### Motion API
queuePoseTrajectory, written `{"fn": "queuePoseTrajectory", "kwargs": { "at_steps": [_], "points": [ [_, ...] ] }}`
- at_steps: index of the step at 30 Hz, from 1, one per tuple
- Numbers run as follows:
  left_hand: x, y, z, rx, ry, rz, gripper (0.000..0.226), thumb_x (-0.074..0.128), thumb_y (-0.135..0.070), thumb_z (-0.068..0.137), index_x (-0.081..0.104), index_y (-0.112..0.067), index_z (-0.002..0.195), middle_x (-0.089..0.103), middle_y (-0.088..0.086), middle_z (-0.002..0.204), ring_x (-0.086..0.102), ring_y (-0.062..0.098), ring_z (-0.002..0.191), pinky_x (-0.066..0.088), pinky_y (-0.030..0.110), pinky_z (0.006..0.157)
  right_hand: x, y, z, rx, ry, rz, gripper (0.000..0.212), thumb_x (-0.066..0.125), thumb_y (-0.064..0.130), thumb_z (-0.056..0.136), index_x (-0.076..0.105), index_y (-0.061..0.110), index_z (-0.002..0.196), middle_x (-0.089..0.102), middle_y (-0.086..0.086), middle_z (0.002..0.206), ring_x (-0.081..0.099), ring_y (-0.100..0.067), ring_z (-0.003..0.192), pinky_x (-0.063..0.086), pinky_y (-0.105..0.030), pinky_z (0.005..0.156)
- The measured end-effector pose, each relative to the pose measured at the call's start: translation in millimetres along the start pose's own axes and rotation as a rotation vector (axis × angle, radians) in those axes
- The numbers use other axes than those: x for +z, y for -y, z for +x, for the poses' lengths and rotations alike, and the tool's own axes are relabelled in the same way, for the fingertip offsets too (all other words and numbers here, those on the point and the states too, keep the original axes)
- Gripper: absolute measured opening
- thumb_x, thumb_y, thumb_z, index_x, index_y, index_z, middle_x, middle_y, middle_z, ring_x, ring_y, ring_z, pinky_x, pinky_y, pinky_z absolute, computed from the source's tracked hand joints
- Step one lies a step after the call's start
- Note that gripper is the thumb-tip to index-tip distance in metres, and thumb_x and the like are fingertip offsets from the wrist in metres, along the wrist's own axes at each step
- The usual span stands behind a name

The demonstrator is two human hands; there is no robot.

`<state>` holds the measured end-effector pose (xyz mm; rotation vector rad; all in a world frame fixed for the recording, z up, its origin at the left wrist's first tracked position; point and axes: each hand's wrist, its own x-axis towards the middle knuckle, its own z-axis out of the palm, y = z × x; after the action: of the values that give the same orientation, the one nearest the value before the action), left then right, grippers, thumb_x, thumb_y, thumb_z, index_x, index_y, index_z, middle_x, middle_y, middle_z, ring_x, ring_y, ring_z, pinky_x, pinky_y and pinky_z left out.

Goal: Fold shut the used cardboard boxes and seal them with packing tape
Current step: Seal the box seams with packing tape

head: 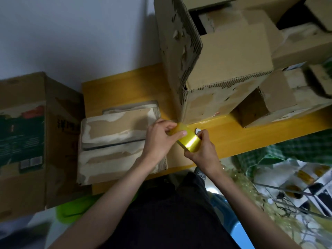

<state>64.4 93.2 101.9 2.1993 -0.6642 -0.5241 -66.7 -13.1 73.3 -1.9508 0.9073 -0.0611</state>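
The right hand (201, 151) curls around the tape roll (188, 141), steadying it so the left hand (159, 139) can pinch its free end. At 9 o'clock lies 1 flat box (115, 139), awaiting tape; taller boxes (215, 69) stand at 1 o'clock.

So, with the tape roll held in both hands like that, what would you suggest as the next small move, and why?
Probably draw a short length of tape free. The right hand grips the yellow tape roll while the left hand pinches at its loose end, and no strip is out yet. The flat box just left of the hands looks the nearest one to seal.
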Motion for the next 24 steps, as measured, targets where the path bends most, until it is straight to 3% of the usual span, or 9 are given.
{"fn": "queuePoseTrajectory", "kwargs": {
  "at_steps": [5, 11, 15, 19, 22, 24],
  "points": [
    [-11, -3, -9, -0.063, -0.075, -0.078, 0.022, 0.087, -0.031, 0.075, 0.079, -0.021, 0.093, 0.072, -0.011, 0.086, 0.065, -0.004, 0.077, 0.048, 0.007, 0.068, 9, 10, -7, -0.016, 0.007, -0.073, 0.059, 0.085, 0.015, 0.070, 0.035, 0.018, 0.102, 0.046, 0.004, 0.086, 0.044, -0.020, 0.075, 0.031, -0.023, 0.052],
    [-17, 7, -9, -0.244, -0.059, -0.298, 0.008, 0.082, -0.014, 0.081, 0.078, -0.018, 0.087, 0.073, -0.008, 0.079, 0.066, -0.001, 0.073, 0.050, 0.019, 0.074, 10, 15, -11, -0.037, 0.059, -0.126, 0.060, 0.086, 0.017, 0.071, 0.034, 0.020, 0.102, 0.049, 0.000, 0.098, 0.047, -0.025, 0.093, 0.032, -0.031, 0.065],
    [-18, 13, -12, -0.256, -0.045, -0.247, 0.005, 0.078, -0.015, 0.085, 0.079, -0.013, 0.090, 0.073, -0.004, 0.081, 0.067, 0.009, 0.078, 0.053, 0.025, 0.075, 13, 18, -15, -0.028, 0.076, -0.163, 0.061, 0.087, 0.019, 0.070, 0.035, 0.020, 0.101, 0.048, 0.001, 0.094, 0.045, -0.023, 0.086, 0.031, -0.021, 0.056],
    [-16, 15, -21, -0.275, 0.006, -0.106, 0.009, 0.067, -0.019, 0.095, 0.073, -0.013, 0.097, 0.068, -0.004, 0.089, 0.063, 0.011, 0.086, 0.044, 0.020, 0.072, 17, 17, -19, -0.010, 0.117, -0.201, 0.059, 0.086, 0.024, 0.071, 0.036, 0.021, 0.101, 0.047, 0.003, 0.093, 0.044, -0.023, 0.088, 0.029, -0.018, 0.056],
    [-14, 14, -28, -0.249, 0.015, 0.039, 0.010, 0.055, -0.015, 0.101, 0.063, -0.016, 0.094, 0.058, -0.003, 0.095, 0.054, 0.012, 0.092, 0.038, 0.023, 0.078, 19, 22, -23, -0.036, 0.163, -0.214, 0.056, 0.082, 0.043, 0.071, 0.038, 0.024, 0.100, 0.050, 0.004, 0.093, 0.045, -0.022, 0.091, 0.032, -0.022, 0.062],
    [-12, 15, -33, -0.202, 0.002, 0.116, 0.013, 0.051, -0.012, 0.102, 0.054, -0.018, 0.091, 0.052, -0.002, 0.098, 0.051, 0.016, 0.097, 0.037, 0.024, 0.081, 17, 29, -22, -0.090, 0.175, -0.267, 0.055, 0.067, 0.067, 0.071, 0.044, 0.026, 0.100, 0.055, 0.007, 0.089, 0.048, -0.018, 0.091, 0.040, -0.033, 0.078]
  ]
}}
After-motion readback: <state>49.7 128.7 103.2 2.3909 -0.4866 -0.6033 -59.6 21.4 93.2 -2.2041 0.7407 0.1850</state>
